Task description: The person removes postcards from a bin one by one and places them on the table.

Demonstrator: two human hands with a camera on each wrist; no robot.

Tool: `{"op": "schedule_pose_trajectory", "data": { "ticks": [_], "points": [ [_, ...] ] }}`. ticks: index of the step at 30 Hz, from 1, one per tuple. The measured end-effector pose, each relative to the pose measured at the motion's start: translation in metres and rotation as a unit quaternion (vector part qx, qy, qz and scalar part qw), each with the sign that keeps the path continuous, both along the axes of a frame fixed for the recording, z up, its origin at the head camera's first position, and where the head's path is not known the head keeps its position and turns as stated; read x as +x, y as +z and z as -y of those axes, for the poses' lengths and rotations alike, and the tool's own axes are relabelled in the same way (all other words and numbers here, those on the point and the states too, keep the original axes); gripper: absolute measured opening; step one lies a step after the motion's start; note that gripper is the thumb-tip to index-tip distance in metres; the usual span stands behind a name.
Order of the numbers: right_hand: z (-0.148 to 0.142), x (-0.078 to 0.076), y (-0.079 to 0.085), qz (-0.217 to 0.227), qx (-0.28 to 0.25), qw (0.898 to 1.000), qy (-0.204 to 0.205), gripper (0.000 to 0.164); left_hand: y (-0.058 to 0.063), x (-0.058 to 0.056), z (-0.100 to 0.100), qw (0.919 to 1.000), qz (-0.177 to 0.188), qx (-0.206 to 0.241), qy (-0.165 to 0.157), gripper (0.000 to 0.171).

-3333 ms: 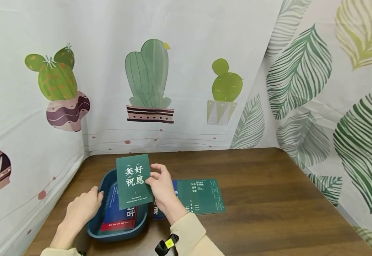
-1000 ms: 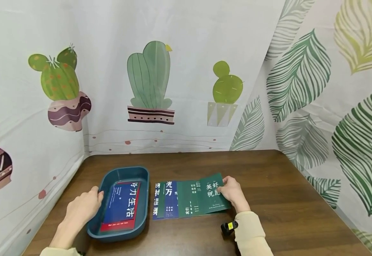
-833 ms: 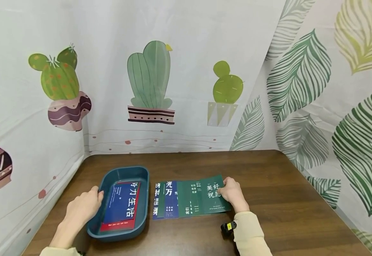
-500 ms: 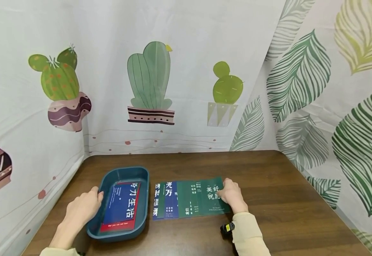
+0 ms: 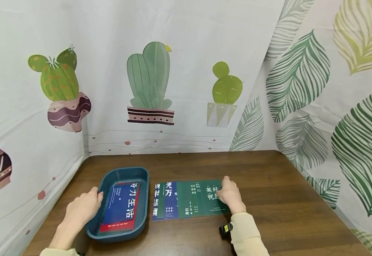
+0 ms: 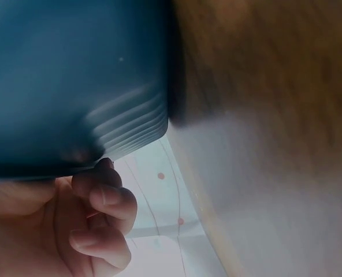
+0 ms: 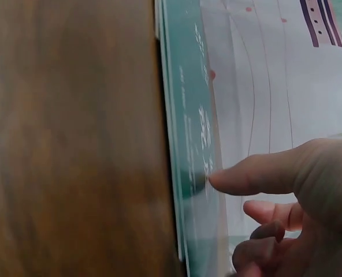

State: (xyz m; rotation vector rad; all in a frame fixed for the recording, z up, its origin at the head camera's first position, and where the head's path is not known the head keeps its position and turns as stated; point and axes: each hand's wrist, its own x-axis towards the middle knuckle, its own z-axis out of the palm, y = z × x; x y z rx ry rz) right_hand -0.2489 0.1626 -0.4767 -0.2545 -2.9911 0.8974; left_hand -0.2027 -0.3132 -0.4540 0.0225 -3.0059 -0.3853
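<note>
My left hand (image 5: 85, 204) grips the left rim of a dark blue plastic tray (image 5: 145, 199); in the left wrist view its curled fingers (image 6: 110, 199) sit under the rim. Inside the tray lie a blue card (image 5: 120, 202) and a red one (image 5: 117, 226) beneath it. To the right, a row of overlapping blue and green cards lies on the table. My right hand (image 5: 230, 193) is at the right end of this row, with its thumb (image 7: 234, 178) touching the top of a flat green card (image 5: 211, 205) with white lettering. Its other fingers stand apart from the thumb.
Left of the green cards in the row are a blue card (image 5: 171, 209) and another blue card (image 5: 155, 215) at the row's end. The brown wooden table (image 5: 288, 206) extends to the right. A printed cactus and leaf cloth (image 5: 189, 89) hangs behind it.
My right hand has carried the green card from above the tray to the row's right end and lowered it flat over its neighbour. My left hand stays on the tray rim.
</note>
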Motion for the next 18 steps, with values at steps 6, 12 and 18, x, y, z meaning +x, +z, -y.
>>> {"op": "schedule_pose_trajectory", "data": {
  "ticks": [6,12,18],
  "points": [
    [0.007,0.0,0.0,-0.006,0.029,1.0,-0.007,0.029,0.0,0.001,0.0,1.0,0.001,-0.001,0.001,0.038],
    [0.014,0.004,0.007,-0.013,0.02,1.0,0.008,0.029,0.001,0.0,-0.001,1.0,0.007,0.0,0.003,0.038],
    [0.025,0.01,0.021,-0.043,-0.001,0.998,0.047,0.028,0.003,0.0,-0.001,1.0,0.006,0.002,0.003,0.039]
  ]
}}
